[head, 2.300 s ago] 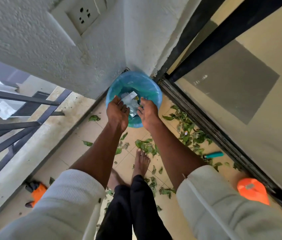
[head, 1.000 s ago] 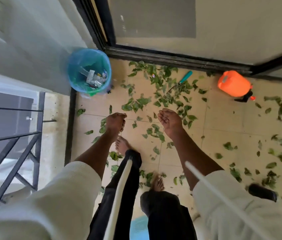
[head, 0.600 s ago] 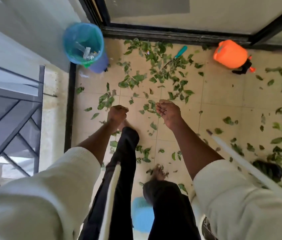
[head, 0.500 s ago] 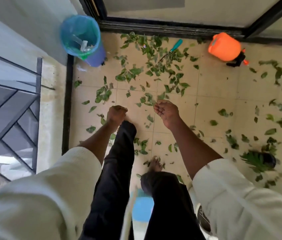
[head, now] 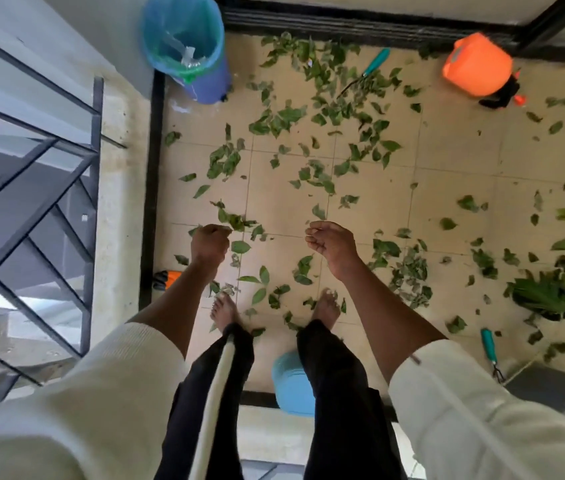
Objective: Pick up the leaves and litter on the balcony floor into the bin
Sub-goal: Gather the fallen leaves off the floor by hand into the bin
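Green leaves (head: 319,174) lie scattered over the beige tiled balcony floor, thickest near the door track and around my bare feet. The bin (head: 205,88), blue with a blue-green liner, stands in the far left corner with plastic litter inside. My left hand (head: 210,242) hangs above the floor with fingers loosely curled, holding nothing. My right hand (head: 331,244) hangs beside it, palm partly up, fingers loosely curled, also holding nothing. Both hands are well short of the bin.
An orange sprayer (head: 477,64) stands at the far right by the door track (head: 360,26). A teal tool (head: 374,65) lies among leaves; another teal tool (head: 489,344) lies near a potted plant (head: 544,296). The railing (head: 31,202) runs on the left. A light blue object (head: 291,382) sits behind my feet.
My hands left the bin opening and I stepped back; the bin now sits farther away at top left. Both hands dropped lower over the leaf-strewn tiles.
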`<state>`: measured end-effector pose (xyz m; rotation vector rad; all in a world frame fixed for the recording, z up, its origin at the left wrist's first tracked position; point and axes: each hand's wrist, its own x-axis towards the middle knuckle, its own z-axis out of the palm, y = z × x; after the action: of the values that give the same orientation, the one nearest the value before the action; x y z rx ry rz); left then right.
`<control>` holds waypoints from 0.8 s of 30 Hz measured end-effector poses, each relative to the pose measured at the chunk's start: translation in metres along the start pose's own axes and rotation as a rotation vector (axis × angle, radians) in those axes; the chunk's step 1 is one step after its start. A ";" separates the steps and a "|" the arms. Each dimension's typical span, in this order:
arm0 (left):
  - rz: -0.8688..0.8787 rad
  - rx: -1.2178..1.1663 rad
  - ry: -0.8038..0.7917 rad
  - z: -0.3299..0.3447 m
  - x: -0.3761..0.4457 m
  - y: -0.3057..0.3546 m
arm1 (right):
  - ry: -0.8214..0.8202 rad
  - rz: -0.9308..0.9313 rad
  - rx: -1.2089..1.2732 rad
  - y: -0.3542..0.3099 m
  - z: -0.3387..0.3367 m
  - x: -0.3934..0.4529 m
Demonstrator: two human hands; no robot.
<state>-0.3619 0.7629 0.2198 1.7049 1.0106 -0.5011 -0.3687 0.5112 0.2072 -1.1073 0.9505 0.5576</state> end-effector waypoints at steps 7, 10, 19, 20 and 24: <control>-0.176 -0.119 -0.022 -0.073 0.059 -0.079 | 0.015 0.033 -0.402 0.085 0.080 0.043; -0.265 -0.202 -0.009 -0.104 0.081 -0.114 | -0.083 0.008 -0.726 0.121 0.121 0.060; -0.394 -0.456 0.057 -0.106 0.097 -0.140 | -0.365 -0.137 -1.511 0.118 0.195 0.093; -0.406 -0.494 0.077 -0.099 0.099 -0.137 | -0.400 -0.138 -1.567 0.109 0.197 0.102; -0.433 -0.604 0.159 -0.059 0.118 -0.132 | -0.530 -0.219 -1.795 0.081 0.191 0.152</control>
<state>-0.4132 0.8751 0.0798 0.9996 1.4832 -0.2878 -0.2871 0.7074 0.0625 -2.3608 -0.4310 1.5037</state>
